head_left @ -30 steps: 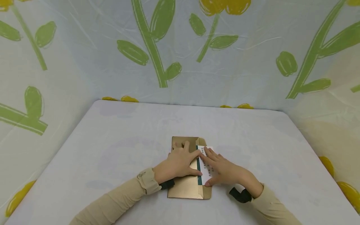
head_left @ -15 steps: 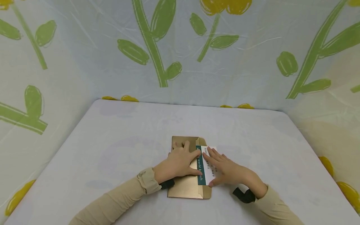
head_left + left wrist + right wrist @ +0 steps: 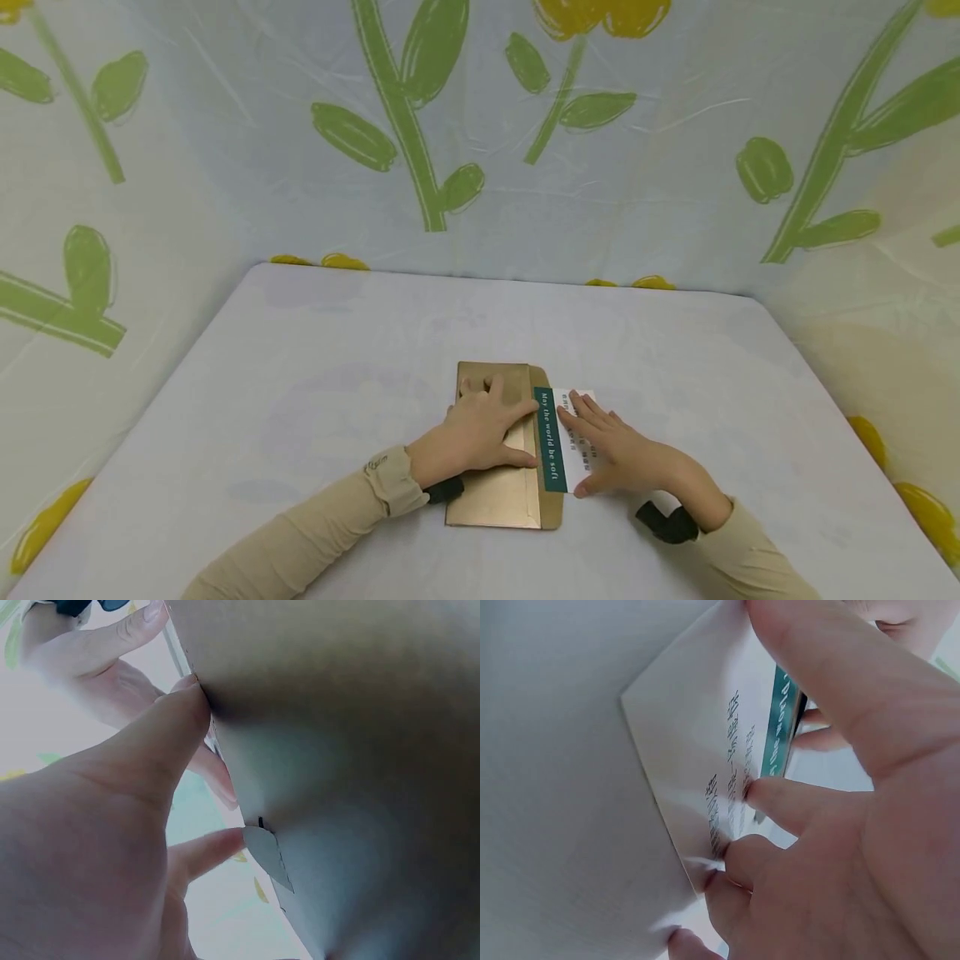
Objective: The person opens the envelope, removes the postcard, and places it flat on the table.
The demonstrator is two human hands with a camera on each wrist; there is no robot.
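Observation:
A gold envelope [image 3: 491, 504] lies flat on the table in the head view, its flap [image 3: 553, 512] folded out to the right. My left hand [image 3: 480, 429] rests on it with spread fingers, thumb and index finger near the pocket's edge. Across the flap lies a card [image 3: 551, 442], white with a green band reading "May the world be soft". The fingertips and thumb of my right hand [image 3: 626, 454] press on the card's white part. In the right wrist view, lines of small writing show on the card [image 3: 679, 712]. The envelope [image 3: 337, 667] fills much of the left wrist view, dark and blurred.
A white cloth covers the table [image 3: 360, 358]. Behind and at both sides hangs a pale curtain [image 3: 262, 167] printed with green stems and yellow flowers. A black strap [image 3: 667, 523] is at the right wrist.
My right hand has slid the card to the right, out of the envelope's pocket, so its whole green band now shows. The left hand and the envelope have stayed in place.

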